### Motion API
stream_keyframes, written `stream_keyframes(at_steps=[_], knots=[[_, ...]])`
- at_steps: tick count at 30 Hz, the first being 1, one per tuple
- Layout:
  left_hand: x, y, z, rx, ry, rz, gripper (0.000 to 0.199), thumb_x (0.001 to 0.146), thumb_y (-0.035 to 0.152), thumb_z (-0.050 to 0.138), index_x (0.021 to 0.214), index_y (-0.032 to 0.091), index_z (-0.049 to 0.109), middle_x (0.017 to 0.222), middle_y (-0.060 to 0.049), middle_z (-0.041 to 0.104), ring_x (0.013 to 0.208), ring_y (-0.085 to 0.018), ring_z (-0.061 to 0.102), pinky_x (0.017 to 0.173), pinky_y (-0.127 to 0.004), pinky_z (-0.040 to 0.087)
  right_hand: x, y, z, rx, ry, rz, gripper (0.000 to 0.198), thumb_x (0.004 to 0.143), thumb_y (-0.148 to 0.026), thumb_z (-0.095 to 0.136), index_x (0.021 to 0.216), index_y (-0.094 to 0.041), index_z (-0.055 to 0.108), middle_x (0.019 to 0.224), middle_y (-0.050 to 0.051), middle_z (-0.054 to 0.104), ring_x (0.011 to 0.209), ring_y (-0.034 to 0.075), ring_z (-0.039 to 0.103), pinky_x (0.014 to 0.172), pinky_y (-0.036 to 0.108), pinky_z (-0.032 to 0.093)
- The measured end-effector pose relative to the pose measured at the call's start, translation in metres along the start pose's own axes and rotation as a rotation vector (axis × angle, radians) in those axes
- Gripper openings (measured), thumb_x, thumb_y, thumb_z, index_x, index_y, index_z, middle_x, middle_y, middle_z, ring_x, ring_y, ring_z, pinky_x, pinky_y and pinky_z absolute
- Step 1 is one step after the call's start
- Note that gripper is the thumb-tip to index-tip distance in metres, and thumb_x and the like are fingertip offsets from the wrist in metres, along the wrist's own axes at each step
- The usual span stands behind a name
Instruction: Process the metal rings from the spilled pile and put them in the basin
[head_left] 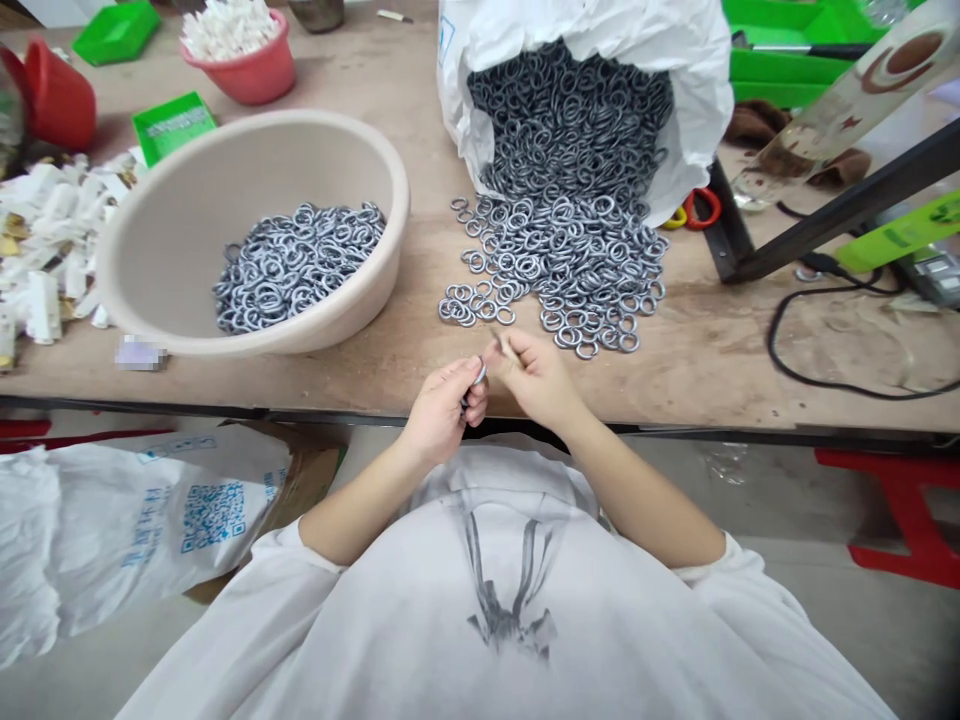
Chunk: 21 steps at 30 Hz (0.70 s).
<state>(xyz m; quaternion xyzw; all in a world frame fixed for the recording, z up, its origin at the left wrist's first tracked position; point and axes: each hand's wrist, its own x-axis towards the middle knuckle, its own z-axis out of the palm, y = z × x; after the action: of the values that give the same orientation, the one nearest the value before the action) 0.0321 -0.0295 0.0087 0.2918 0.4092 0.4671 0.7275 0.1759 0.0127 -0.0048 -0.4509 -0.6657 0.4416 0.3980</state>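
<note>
My left hand (444, 408) is closed around a grey metal ring (481, 372), held up at the fingertips. Something dark, perhaps more rings, shows under its curled fingers. Close beside it, my right hand (546, 378) pinches a slim tool with a pale handle (510, 350); its thin tip points at the ring, and its exact kind is unclear. Just beyond both hands lies a loose pile of grey rings (592, 260), spilling from a white sack (694, 110) lying on its side. To the left, a beige basin (165, 250) holds many similar rings.
White plastic pieces (45, 300) are heaped at far left. Behind the basin stand a green tray (174, 128) and a red bowl (255, 75) of white parts. At right are red-handled scissors (703, 208), a black metal frame (825, 205) and a black cable (776, 350).
</note>
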Motion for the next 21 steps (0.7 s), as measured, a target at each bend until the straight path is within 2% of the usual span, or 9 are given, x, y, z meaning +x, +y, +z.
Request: stream_keyframes(at_steps=[1, 3, 6, 8, 10, 13, 16, 18, 21], knots=[[0.0, 0.0, -0.001, -0.003, 0.0, 0.0, 0.044, 0.078, 0.048, 0.075, 0.063, 0.017, 0.046, 0.055, 0.007, 0.039, 0.042, -0.004, 0.034, 0.042, -0.019, 0.027, 0.01, 0.003, -0.004, -0.099, 0.055, 0.004, 0.042, 0.095, -0.058, 0.052, 0.078, -0.021, 0.06, 0.069, 0.001, 0.061, 0.066, 0.017, 0.054, 0.064, 0.029, 0.04], [0.0, -0.001, -0.003, -0.007, 0.008, -0.01, 0.044, 0.077, 0.049, 0.076, 0.064, 0.017, 0.049, 0.056, 0.006, 0.044, 0.043, -0.005, 0.038, 0.043, -0.019, 0.031, 0.029, 0.007, -0.012, -0.412, 0.132, 0.043, 0.03, 0.094, -0.048, 0.059, 0.086, -0.02, 0.068, 0.079, 0.004, 0.068, 0.074, 0.02, 0.058, 0.067, 0.03, 0.039], [-0.001, -0.002, -0.005, -0.01, 0.022, -0.034, 0.037, 0.075, 0.047, 0.077, 0.075, 0.013, 0.062, 0.063, 0.002, 0.056, 0.046, -0.006, 0.046, 0.045, -0.02, 0.037, 0.048, 0.007, -0.018, -0.797, 0.068, 0.161, 0.021, 0.089, -0.037, 0.066, 0.102, -0.022, 0.073, 0.101, 0.011, 0.075, 0.089, 0.027, 0.064, 0.072, 0.033, 0.04], [-0.001, -0.001, -0.009, -0.005, 0.011, -0.041, 0.035, 0.075, 0.042, 0.078, 0.092, 0.013, 0.07, 0.071, 0.0, 0.064, 0.048, -0.007, 0.05, 0.046, -0.021, 0.04, 0.053, 0.006, -0.02, -0.914, 0.027, 0.22, 0.021, 0.091, -0.035, 0.063, 0.103, -0.022, 0.075, 0.105, 0.014, 0.075, 0.091, 0.029, 0.065, 0.072, 0.034, 0.04], [0.0, 0.0, -0.013, 0.001, 0.003, -0.034, 0.037, 0.074, 0.037, 0.078, 0.103, 0.015, 0.071, 0.078, -0.001, 0.068, 0.05, -0.007, 0.053, 0.045, -0.02, 0.042, 0.051, 0.006, -0.023, -0.934, 0.027, 0.237, 0.02, 0.092, -0.03, 0.06, 0.101, -0.021, 0.075, 0.103, 0.015, 0.075, 0.09, 0.028, 0.065, 0.072, 0.034, 0.04], [0.002, 0.003, -0.017, 0.004, 0.021, -0.018, 0.037, 0.074, 0.038, 0.079, 0.102, 0.015, 0.071, 0.081, -0.002, 0.07, 0.052, -0.007, 0.055, 0.043, -0.019, 0.042, 0.037, 0.005, -0.03, -0.697, 0.039, 0.165, 0.015, 0.092, -0.029, 0.061, 0.09, -0.02, 0.072, 0.089, 0.01, 0.073, 0.079, 0.023, 0.062, 0.069, 0.032, 0.039], [0.005, 0.003, -0.012, 0.012, 0.027, -0.031, 0.046, 0.075, 0.052, 0.078, 0.098, 0.013, 0.069, 0.081, -0.004, 0.07, 0.052, -0.007, 0.055, 0.041, -0.019, 0.041, 0.012, -0.002, -0.032, -0.091, 0.005, 0.101, 0.029, 0.093, -0.046, 0.06, 0.08, -0.021, 0.062, 0.066, 0.0, 0.058, 0.058, 0.014, 0.047, 0.057, 0.028, 0.035], [0.007, -0.001, -0.005, 0.015, -0.002, -0.029, 0.052, 0.075, 0.061, 0.076, 0.097, 0.013, 0.067, 0.081, -0.003, 0.068, 0.052, -0.007, 0.054, 0.039, -0.018, 0.039, -0.007, -0.01, -0.025, 0.262, 0.014, 0.13, 0.038, 0.088, -0.059, 0.063, 0.08, -0.022, 0.057, 0.06, -0.005, 0.048, 0.049, 0.011, 0.038, 0.049, 0.026, 0.032], [0.01, -0.01, 0.008, 0.023, -0.042, 0.033, 0.048, 0.076, 0.06, 0.077, 0.087, 0.017, 0.06, 0.074, 0.002, 0.06, 0.05, -0.006, 0.048, 0.037, -0.016, 0.031, -0.029, -0.021, -0.008, 0.451, 0.11, 0.167, 0.042, 0.079, -0.063, 0.072, 0.081, -0.024, 0.057, 0.061, -0.005, 0.052, 0.051, 0.011, 0.044, 0.049, 0.025, 0.04]])
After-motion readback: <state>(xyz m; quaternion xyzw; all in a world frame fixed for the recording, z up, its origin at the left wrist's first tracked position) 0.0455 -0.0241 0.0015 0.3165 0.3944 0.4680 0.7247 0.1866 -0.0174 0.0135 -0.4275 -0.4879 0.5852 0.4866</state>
